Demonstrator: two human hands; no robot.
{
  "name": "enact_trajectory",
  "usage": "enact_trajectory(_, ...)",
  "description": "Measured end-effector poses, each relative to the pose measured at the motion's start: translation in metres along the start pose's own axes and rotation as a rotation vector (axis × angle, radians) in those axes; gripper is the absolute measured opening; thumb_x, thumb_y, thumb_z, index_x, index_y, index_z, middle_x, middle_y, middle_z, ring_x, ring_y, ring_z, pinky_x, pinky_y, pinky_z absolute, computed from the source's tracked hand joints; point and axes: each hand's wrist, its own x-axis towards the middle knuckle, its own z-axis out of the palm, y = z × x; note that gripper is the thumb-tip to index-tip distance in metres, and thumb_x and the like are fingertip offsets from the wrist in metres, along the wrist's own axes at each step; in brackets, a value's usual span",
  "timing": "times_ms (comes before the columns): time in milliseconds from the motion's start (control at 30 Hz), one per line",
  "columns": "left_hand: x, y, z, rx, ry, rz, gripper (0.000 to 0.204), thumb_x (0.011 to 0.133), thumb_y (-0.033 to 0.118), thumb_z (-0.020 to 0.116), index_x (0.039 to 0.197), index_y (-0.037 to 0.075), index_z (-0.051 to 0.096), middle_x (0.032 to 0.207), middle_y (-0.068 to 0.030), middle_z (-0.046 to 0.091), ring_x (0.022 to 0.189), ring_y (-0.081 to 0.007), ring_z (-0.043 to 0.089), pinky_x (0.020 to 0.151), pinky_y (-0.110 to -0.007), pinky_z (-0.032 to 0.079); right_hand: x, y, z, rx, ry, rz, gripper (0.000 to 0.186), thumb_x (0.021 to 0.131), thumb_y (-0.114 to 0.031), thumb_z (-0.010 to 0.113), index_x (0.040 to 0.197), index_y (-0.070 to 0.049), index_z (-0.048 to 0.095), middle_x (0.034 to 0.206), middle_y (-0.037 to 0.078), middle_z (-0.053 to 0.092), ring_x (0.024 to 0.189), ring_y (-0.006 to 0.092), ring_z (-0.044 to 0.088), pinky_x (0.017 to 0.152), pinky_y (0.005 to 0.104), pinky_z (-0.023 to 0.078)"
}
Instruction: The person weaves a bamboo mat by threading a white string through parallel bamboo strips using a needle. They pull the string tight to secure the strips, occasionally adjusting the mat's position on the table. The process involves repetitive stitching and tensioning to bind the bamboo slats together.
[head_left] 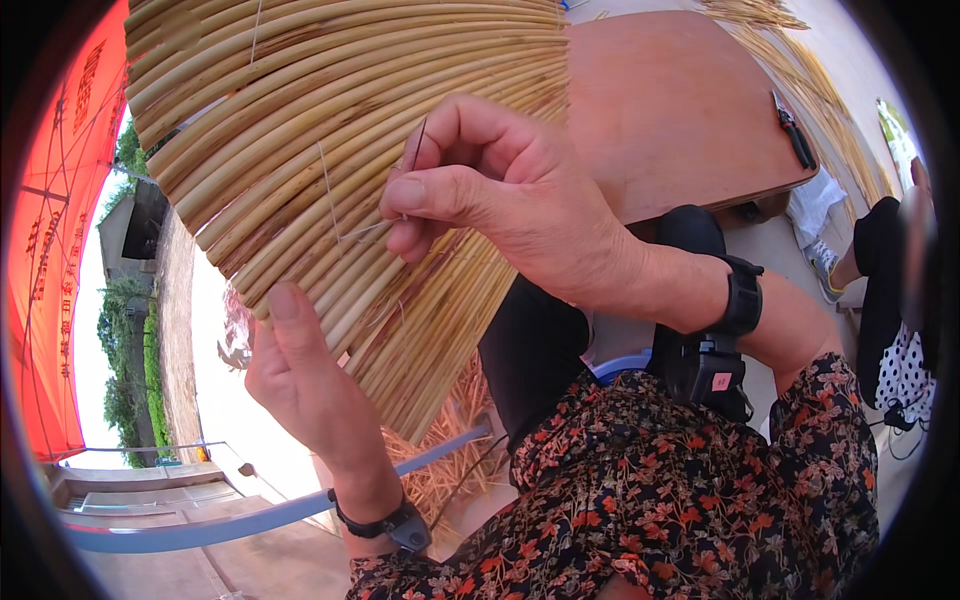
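A panel of pale straw-coloured reeds (330,90), laid side by side, fills the upper middle, with white thread crossing it. My left hand (315,385) grips the panel's lower-left edge, thumb on the front. My right hand (490,200) is over the middle of the panel, its fingers pinched on a thin needle (421,135) that points upward, with thread running below the fingers onto the reeds.
A brown wooden board (660,90) with black-handled cutters (795,130) sits at upper right, near loose reeds (850,140). Another person's leg and shoe (830,260) show at right. Cut straw (465,440) and a bluish rail (260,525) lie below; a red banner (55,230) hangs left.
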Motion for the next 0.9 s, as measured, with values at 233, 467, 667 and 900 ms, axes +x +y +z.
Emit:
enact_trajectory(233, -0.005, -0.023, -0.019, 0.019, 0.041, -0.018, 0.052, 0.102, 0.036, 0.052, 0.123, -0.012, 0.058, 0.113, -0.0195, 0.067, 0.093, -0.0204, 0.069, 0.083, -0.031, 0.057, 0.002, 0.008, 0.007, -0.002, -0.123, 0.097, 0.012, 0.097, -0.011, 0.063, 0.099, -0.001, 0.055, 0.093, 0.009, 0.069, 0.085, 0.0156, 0.070, 0.074, 0.0280, 0.058)
enact_trajectory(467, -0.016, -0.035, -0.014, -0.192, 0.049, -0.126, 0.050, 0.102, 0.035, 0.052, 0.126, -0.009, 0.056, 0.116, -0.0192, 0.066, 0.097, -0.0229, 0.068, 0.086, -0.033, 0.057, 0.000, 0.003, 0.010, -0.079, -0.031, 0.141, 0.010, 0.095, -0.007, 0.063, 0.094, 0.002, 0.058, 0.082, 0.006, 0.066, 0.074, 0.0116, 0.067, 0.067, 0.0254, 0.058)
enact_trajectory(667, -0.029, -0.042, 0.005, -0.311, 0.073, -0.279, 0.046, 0.106, 0.031, 0.044, 0.116, -0.011, 0.059, 0.109, -0.0159, 0.067, 0.094, -0.0174, 0.063, 0.085, -0.030, 0.051, -0.008, 0.003, -0.010, -0.323, -0.032, 0.180, 0.011, 0.095, -0.011, 0.064, 0.095, -0.001, 0.059, 0.087, 0.005, 0.068, 0.073, 0.0101, 0.068, 0.062, 0.0225, 0.055)
enact_trajectory(900, -0.032, -0.059, 0.012, -0.367, 0.102, -0.389, 0.047, 0.106, 0.033, 0.045, 0.118, -0.010, 0.060, 0.111, -0.0160, 0.066, 0.097, -0.0188, 0.064, 0.088, -0.031, 0.051, -0.023, 0.016, -0.019, -0.359, -0.002, 0.284, 0.012, 0.096, -0.012, 0.065, 0.095, -0.003, 0.058, 0.087, 0.004, 0.067, 0.073, 0.0074, 0.067, 0.060, 0.0200, 0.054)
